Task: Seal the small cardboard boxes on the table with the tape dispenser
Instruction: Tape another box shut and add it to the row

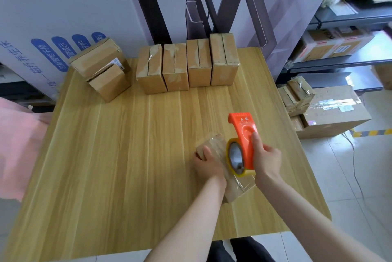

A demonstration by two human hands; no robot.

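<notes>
Holding a small cardboard box (pixel 214 141) down on the tabletop (pixel 106 155) w/ left hand (pixel 206 164), fingers curled over its far end. Gripping the orange tape dispenser (pixel 244 132) w/ right hand (pixel 266 157), roll right against the box. Further back: row of 4 boxes (pixel 176 66) standing upright, 2 more boxes (pixel 101 66) piled at far left.

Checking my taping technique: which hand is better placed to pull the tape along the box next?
Likely right: the right hand grips the tape dispenser, its tape on the small box; the left hand holds that box.
</notes>
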